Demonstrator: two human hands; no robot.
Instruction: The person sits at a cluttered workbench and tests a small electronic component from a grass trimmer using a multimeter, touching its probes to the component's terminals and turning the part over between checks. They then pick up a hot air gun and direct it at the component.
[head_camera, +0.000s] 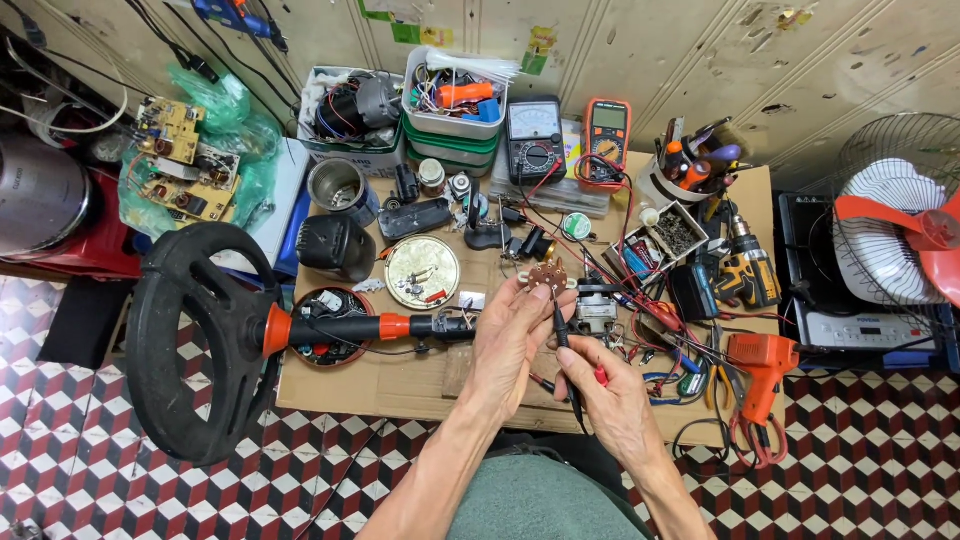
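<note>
My left hand (510, 340) holds up a small brown round switch part (548, 276) with metal tabs, pinched at the fingertips above the cardboard-covered bench (400, 385). My right hand (610, 395) grips a thin black probe (561, 335) like a pen, with its tip touching the underside of the brown part. A red probe (600, 376) lies against the same hand. Red and black leads run back toward two multimeters, one black (535, 135) and one orange (606, 130), that stand at the rear of the bench.
A black fan base ring with an orange-collared stem (200, 335) lies on the left. A small motor (597, 308), a round metal lid (421, 271), a yellow drill (748, 275), an orange heat gun (762, 365), parts bins (455, 100) and a fan (905, 215) crowd the surroundings.
</note>
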